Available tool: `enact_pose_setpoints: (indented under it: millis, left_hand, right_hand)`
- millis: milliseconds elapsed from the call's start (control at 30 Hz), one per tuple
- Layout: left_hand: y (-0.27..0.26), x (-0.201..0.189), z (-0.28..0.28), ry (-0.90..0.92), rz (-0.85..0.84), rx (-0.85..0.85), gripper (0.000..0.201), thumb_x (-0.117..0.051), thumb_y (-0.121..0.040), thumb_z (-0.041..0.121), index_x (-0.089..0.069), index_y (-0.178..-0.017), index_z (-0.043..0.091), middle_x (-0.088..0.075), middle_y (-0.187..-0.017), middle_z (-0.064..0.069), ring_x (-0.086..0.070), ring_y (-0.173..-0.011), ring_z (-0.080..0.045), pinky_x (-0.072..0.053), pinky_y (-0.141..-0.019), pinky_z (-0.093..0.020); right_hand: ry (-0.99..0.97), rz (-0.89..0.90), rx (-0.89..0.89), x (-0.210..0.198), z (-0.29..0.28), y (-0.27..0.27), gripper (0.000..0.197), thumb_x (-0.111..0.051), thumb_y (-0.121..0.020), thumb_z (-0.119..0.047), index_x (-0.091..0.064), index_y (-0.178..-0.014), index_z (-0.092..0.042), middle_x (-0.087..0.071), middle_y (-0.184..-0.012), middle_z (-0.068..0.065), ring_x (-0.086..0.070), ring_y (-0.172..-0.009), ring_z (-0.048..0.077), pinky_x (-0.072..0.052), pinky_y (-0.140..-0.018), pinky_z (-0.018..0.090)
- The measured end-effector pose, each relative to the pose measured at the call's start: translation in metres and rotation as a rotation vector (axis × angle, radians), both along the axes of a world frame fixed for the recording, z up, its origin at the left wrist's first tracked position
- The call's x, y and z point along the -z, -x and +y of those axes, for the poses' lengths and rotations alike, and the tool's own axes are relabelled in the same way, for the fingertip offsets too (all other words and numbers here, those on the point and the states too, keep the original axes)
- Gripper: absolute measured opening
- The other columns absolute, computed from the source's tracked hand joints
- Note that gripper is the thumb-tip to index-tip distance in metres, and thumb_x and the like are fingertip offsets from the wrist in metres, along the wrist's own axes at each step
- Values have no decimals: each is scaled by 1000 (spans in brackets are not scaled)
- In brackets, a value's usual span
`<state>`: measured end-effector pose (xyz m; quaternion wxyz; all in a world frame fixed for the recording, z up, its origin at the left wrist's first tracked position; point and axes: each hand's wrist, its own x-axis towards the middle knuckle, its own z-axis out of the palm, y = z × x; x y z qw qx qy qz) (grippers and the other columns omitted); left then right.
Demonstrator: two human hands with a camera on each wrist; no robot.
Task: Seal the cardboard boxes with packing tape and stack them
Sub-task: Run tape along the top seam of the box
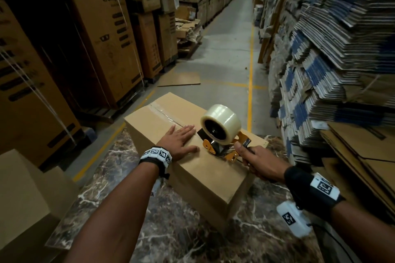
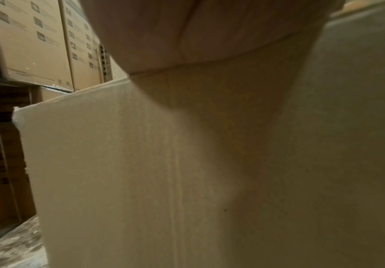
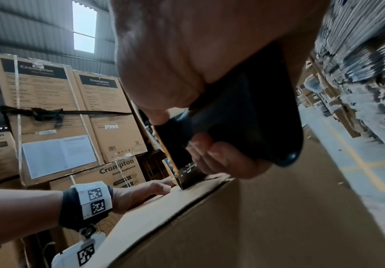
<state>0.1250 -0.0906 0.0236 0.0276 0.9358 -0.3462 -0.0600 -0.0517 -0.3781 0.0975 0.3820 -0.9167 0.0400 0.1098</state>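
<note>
A plain cardboard box (image 1: 205, 168) lies on a marble-patterned table (image 1: 171, 232), its top seam taped along the far half. My left hand (image 1: 181, 136) presses flat on the box top with straight fingers, just left of the seam. My right hand (image 1: 256, 162) grips the black handle of an orange tape dispenser (image 1: 222, 147) that carries a roll of clear tape (image 1: 221, 121). The dispenser's front rests on the seam near the middle of the box. In the right wrist view the handle (image 3: 244, 117) fills my palm and the box (image 3: 255, 226) edge runs below it. The left wrist view shows mostly the box side (image 2: 186, 172).
Tall stacks of printed cartons (image 1: 111, 45) line the left side. Bundles of flattened cartons (image 1: 333, 53) are piled on the right. An open box (image 1: 23, 203) stands at the lower left. A loose cardboard sheet (image 1: 181, 79) lies on the aisle floor ahead.
</note>
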Motion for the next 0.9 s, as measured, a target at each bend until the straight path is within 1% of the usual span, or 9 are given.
enact_pose_setpoints:
  millis: [100, 167, 267, 333, 500, 600, 733, 833, 900]
  left_hand:
    - [-2, 1, 0, 5, -13, -1, 117, 8, -69, 98, -2, -164, 31, 5, -170, 14, 6, -156, -3, 8, -127, -46]
    - [-1, 1, 0, -2, -15, -3, 118, 11, -67, 98, -1, -164, 31, 7, -170, 15, 7, -155, -3, 7, -128, -46]
    - [1, -1, -1, -4, -12, -6, 114, 6, -71, 97, -1, -164, 31, 7, -170, 15, 8, -155, -2, 5, -128, -45]
    - [3, -2, -2, -8, -3, -13, 110, 0, -75, 93, -2, -164, 29, 7, -170, 14, 8, -155, -2, 4, -128, -44]
    - [21, -2, -17, -2, 5, -2, 125, 10, -67, 99, 5, -164, 20, 15, -168, 5, 13, -156, -10, 5, -128, -41]
    - [41, 1, -35, 22, 4, 65, 120, 4, -74, 97, 5, -164, 18, 14, -170, -1, 14, -156, -13, 5, -128, -41]
    - [71, 4, -54, 53, 3, 120, 114, -12, -82, 94, 6, -164, 17, 13, -169, -3, 13, -157, -15, 5, -128, -40]
    - [91, 3, -67, 66, 7, 133, 121, -18, -78, 97, 5, -164, 14, 13, -169, -5, 11, -157, -15, 6, -128, -38]
    - [103, 4, -75, 85, -6, 138, 126, -23, -75, 100, 6, -164, 15, 10, -170, -7, 11, -157, -15, 4, -128, -39]
  right_hand:
    - [-35, 26, 2, -4, -19, 25, 66, -33, -93, -79, -48, -74, -17, -49, -63, -1, -43, -48, 9, -38, -53, 25]
    - [-70, 47, 26, -3, -36, 44, 70, -35, -90, -85, -53, -76, -19, -53, -64, -2, -46, -50, 10, -39, -52, 26]
    - [-110, 59, 91, 0, -53, 70, 82, -37, -83, -92, -56, -82, -13, -53, -65, -1, -48, -56, 15, -38, -53, 30]
    - [-115, 51, 121, 0, -55, 80, 75, -37, -85, -87, -54, -82, -14, -51, -65, 0, -47, -56, 15, -37, -54, 29]
    - [-161, 75, 133, 5, -57, 77, 77, -41, -79, -96, -53, -76, -19, -50, -63, 1, -44, -58, 20, -36, -55, 34]
    - [-221, 96, 142, 6, -59, 76, 73, -43, -81, -94, -50, -70, -22, -46, -62, 2, -39, -57, 21, -31, -50, 32]
    - [-227, 91, 156, 8, -57, 78, 73, -46, -77, -95, -50, -65, -24, -46, -61, 3, -38, -58, 24, -29, -51, 33]
    - [-238, 95, 154, 7, -56, 80, 75, -46, -76, -96, -50, -68, -22, -43, -60, 6, -36, -60, 27, -28, -51, 34]
    - [-227, 92, 142, 4, -57, 81, 78, -44, -77, -96, -51, -73, -18, -45, -59, 5, -38, -55, 24, -30, -49, 31]
